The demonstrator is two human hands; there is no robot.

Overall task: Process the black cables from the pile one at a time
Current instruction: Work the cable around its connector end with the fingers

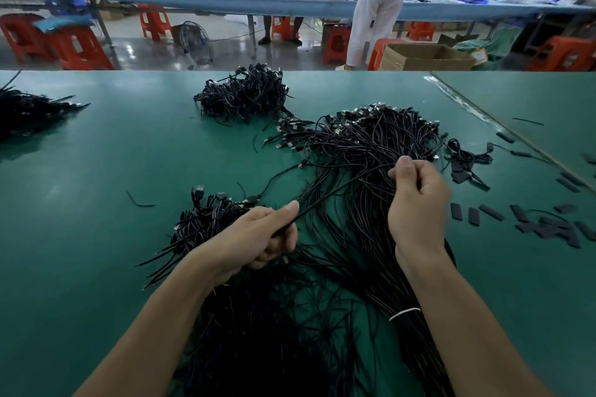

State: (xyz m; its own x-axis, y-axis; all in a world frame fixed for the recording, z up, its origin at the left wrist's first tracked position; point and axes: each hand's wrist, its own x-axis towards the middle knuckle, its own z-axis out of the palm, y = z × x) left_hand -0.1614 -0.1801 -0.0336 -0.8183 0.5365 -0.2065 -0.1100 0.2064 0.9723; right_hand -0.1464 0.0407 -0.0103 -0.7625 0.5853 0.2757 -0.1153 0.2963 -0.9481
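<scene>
- Left hand [258,235]: closed in a pinch, thumb pressed over curled fingers, gripping a single black cable [325,195] near its end. The cable runs taut up and to the right into the main pile.
- Right hand [416,200]: closed in a loose fist, thumb and forefinger pinched on strands at the top of the cable pile [361,151]; whether it grips the same cable cannot be told.
- Both forearms enter from the lower edge, angled inward; the right wrist is raised above the pile.
- Pile lies on the green table [96,171], centre-right, plug ends fanned toward the far side, loose tails trailing toward the person.
- A white tie [404,313] binds strands beside the right forearm.
- A smaller bundle [206,219] lies just beyond the left hand.
- Another heap [245,95] sits farther back.
- Short black sleeve pieces [548,226] are scattered at right.
</scene>
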